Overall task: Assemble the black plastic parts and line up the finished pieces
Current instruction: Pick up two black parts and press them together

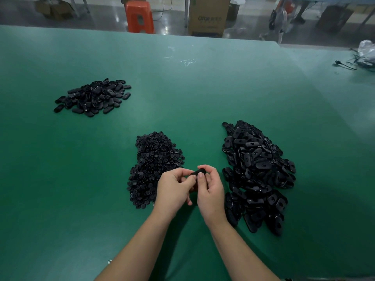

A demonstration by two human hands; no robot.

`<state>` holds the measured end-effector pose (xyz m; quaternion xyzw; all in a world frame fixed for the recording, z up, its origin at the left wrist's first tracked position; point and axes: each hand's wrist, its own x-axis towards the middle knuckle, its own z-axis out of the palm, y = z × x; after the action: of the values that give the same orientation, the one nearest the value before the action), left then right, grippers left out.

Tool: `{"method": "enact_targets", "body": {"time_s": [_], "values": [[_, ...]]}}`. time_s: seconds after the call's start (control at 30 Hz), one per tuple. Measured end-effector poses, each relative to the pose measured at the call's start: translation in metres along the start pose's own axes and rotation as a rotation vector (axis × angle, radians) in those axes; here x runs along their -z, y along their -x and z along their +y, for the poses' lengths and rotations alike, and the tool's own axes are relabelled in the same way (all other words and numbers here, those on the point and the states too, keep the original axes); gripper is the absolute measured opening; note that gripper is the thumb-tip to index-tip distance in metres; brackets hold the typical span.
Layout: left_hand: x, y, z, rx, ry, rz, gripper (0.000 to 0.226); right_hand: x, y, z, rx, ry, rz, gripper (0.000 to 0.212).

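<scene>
Both hands meet just above the green table (182, 88), between two heaps. My left hand (174, 189) and my right hand (211, 189) together pinch one black plastic piece (199, 171) with thumbs and fingertips. A heap of small round black parts (154, 165) lies just left of and behind my hands. To the right spreads a bigger heap of oblong black shells (257, 171), each with a hole. Far off at the left lies a third pile of oblong black pieces (93, 97). My fingers hide most of the held piece.
An orange stool (139, 16) and a cardboard box (208, 16) stand on the floor beyond the table's far edge. A plastic bag with cables (365, 55) lies at the far right of the table.
</scene>
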<state>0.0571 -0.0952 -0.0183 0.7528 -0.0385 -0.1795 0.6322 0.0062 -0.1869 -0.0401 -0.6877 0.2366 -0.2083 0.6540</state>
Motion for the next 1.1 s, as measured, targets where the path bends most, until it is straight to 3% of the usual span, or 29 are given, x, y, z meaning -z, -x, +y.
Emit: {"method": "enact_targets", "body": {"time_s": [0.33,0.7,1.1], "values": [[0.002,-0.003,0.009,-0.066,-0.211,0.035,0.015,0.003,0.0,0.0,0.007,-0.016,-0.016,0.018],[-0.004,-0.001,0.005,-0.017,-0.151,0.052,0.01,0.002,-0.003,0.003,-0.033,-0.08,0.006,0.018],[-0.017,0.003,0.012,-0.045,-0.238,0.119,0.008,0.004,-0.007,0.009,-0.062,-0.153,0.029,0.019]]}}
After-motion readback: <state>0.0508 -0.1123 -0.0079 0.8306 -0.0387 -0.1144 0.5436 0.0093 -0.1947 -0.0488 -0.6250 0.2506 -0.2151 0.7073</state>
